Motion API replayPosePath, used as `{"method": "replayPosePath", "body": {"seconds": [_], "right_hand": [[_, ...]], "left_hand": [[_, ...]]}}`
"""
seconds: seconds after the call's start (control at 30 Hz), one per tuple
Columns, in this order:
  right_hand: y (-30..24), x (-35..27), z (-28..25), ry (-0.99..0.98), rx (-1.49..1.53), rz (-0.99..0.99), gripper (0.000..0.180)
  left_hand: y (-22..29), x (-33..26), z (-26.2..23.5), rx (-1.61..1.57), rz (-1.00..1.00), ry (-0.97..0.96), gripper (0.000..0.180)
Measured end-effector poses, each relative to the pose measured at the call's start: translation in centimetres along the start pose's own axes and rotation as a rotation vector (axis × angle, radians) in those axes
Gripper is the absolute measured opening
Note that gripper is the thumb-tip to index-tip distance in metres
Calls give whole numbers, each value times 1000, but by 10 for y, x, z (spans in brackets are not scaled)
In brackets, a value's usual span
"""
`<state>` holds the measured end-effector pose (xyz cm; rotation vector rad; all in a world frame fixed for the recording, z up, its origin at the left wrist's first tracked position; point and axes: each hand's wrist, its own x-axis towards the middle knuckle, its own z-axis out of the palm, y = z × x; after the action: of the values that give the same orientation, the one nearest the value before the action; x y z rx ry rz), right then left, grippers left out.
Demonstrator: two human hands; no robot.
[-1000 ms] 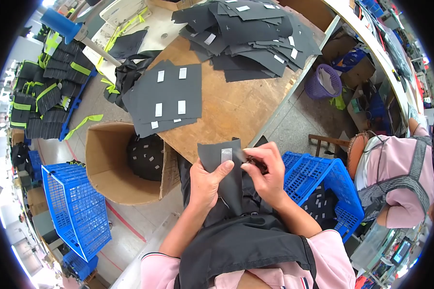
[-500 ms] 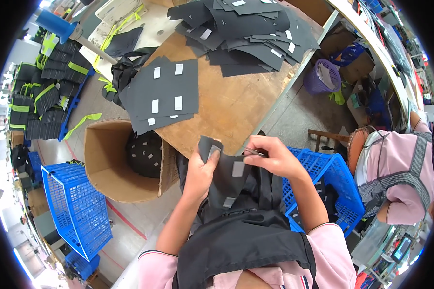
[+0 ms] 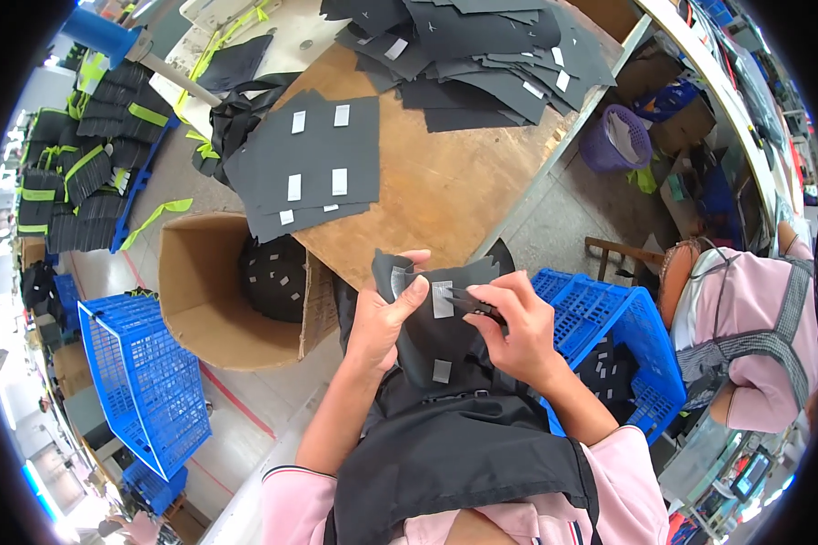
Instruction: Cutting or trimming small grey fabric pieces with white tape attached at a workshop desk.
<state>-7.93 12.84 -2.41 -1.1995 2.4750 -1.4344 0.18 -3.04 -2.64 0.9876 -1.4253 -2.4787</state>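
Note:
My left hand (image 3: pixel 384 315) pinches the upper left edge of a black fabric piece (image 3: pixel 432 341) with small white labels on it, held over my lap just in front of the wooden table (image 3: pixel 445 177). My right hand (image 3: pixel 515 329) grips the same piece from the right, fingertips on a dark strip next to a white label. A neat stack of black fabric pieces (image 3: pixel 307 165) with white labels lies on the table's left part. A loose heap of black pieces (image 3: pixel 473 50) covers the table's far end.
An open cardboard box (image 3: pixel 214 291) with black pieces inside stands left of my knees. A blue crate (image 3: pixel 613 341) sits at my right, another blue crate (image 3: pixel 141 381) at far left. A person in pink (image 3: pixel 754 336) sits at right. A purple basket (image 3: pixel 620 141) stands beyond the table.
The fabric piece has been lifted and turned in my hands, and a further white label now shows. My right hand has moved to its right edge.

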Motion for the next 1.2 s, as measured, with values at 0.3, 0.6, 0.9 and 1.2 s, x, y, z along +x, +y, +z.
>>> {"method": "replayPosePath", "body": {"seconds": [0.3,0.6,0.9,1.2], "right_hand": [[6,1,3,34,-73,-103,33],[-4,-1,-5,-76,-135,-69,31],[-4,1,2,-13,-104,-72,29],[1,5,2,8,-99,-52,28]], "left_hand": [[-2,0,3,-6,-42,51,34],[2,-3,12,110,93,102,28],[0,-3,16,196,123,127,23],[1,-2,19,195,143,126,23]]}}
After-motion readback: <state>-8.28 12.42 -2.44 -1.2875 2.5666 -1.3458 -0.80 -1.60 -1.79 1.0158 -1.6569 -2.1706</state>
